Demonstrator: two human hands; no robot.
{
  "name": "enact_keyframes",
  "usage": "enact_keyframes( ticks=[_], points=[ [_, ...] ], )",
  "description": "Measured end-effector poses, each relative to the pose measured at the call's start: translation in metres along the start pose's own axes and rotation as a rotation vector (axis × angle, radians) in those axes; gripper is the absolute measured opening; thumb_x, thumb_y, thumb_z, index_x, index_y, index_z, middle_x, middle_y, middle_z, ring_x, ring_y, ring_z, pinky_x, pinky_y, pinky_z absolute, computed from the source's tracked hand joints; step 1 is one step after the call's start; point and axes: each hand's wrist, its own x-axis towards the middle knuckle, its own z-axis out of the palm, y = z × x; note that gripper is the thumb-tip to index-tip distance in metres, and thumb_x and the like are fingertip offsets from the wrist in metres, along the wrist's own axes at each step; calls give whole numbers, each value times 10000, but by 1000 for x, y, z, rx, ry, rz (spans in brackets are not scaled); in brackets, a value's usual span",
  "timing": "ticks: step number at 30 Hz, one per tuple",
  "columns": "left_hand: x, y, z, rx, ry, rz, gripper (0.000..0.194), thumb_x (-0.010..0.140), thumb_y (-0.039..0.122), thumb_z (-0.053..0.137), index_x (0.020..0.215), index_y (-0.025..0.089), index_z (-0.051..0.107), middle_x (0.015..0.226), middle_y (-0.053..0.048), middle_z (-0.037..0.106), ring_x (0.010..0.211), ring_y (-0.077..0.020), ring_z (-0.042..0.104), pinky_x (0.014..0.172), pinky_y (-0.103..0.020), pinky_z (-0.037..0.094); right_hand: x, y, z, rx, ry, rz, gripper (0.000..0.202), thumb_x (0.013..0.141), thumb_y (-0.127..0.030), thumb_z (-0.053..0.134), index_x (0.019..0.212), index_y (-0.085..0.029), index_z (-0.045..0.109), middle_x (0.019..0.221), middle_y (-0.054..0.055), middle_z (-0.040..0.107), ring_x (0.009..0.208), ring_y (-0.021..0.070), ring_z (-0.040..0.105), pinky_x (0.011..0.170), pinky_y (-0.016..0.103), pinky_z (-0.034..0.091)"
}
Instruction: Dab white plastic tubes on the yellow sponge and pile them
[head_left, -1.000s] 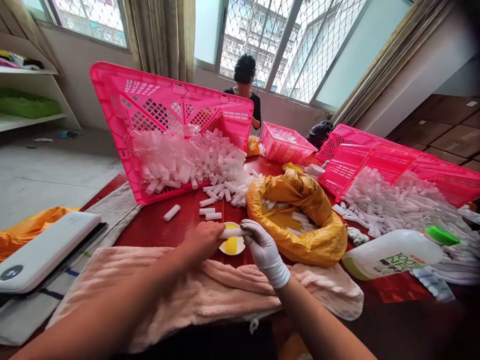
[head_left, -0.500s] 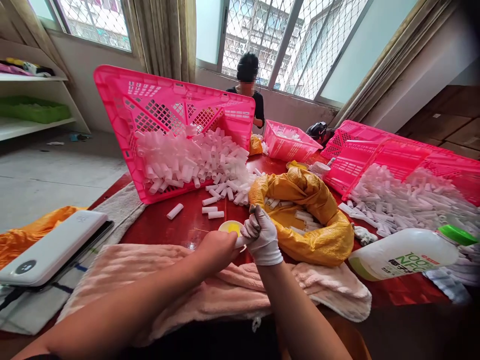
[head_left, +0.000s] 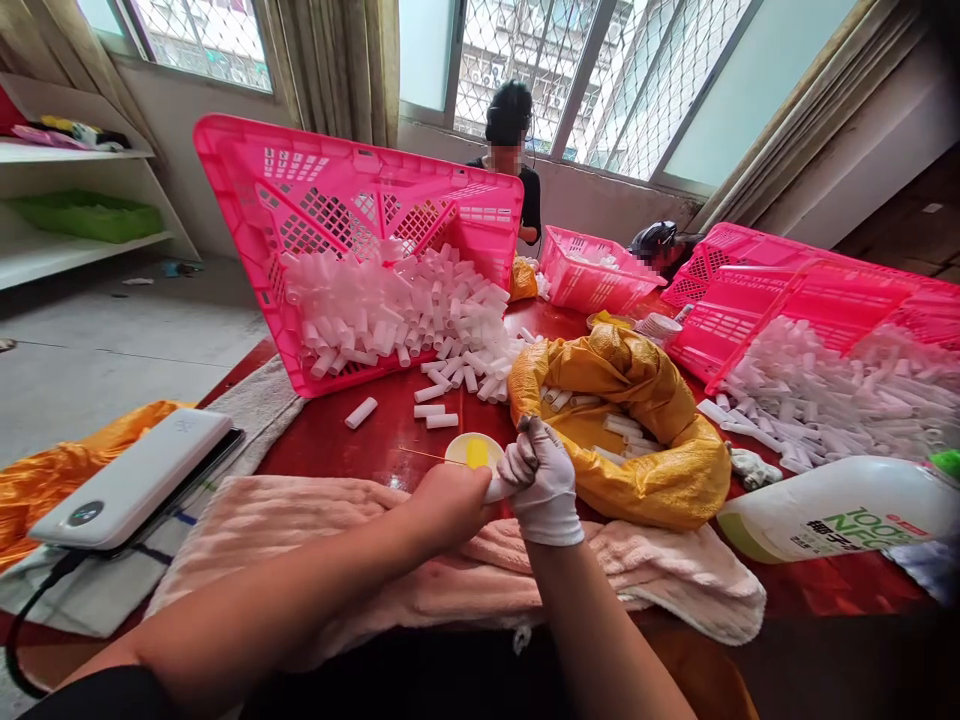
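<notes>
My bare left hand grips one end of a small white plastic tube. My right hand, in a white glove, is closed around the tube's other end, just above a pink towel. A small white dish of yellow stuff sits on the red table right behind my hands. A tipped pink basket spills many white tubes toward me. An open yellow sack with a few tubes inside lies just right of my hands.
More pink baskets and a heap of white tubes fill the right side. A white bottle lies on its side at right. A white power bank rests at left. A person sits across the table by the window.
My hands have come closer together on the tube and drawn slightly toward me, away from the dish. The gloved right hand has curled tighter around the tube's end.
</notes>
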Motion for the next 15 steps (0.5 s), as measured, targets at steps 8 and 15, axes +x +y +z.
enact_keyframes(
  ticks=[8, 15],
  points=[
    [-10, 3, -2, -48, -85, -47, 190, 835, 320, 471, 816, 158, 568, 743, -67, 602, 693, -197, 564, 644, -296, 428, -8, 4, 0, 33, 15, -1, 322, 696, -444, 763, 693, -194, 559, 369, -138, 273, 265, 29, 219, 261, 157, 251],
    [-12, 0, -7, -528, -505, 99, 232, 812, 401, 512, 748, 177, 515, 582, 37, 450, 522, -93, 407, 509, -208, 354, -22, 1, 6, 23, -232, 65, 284, 719, -446, 748, 690, -217, 582, 342, -143, 237, 240, 25, 145, 247, 146, 230]
  ],
)
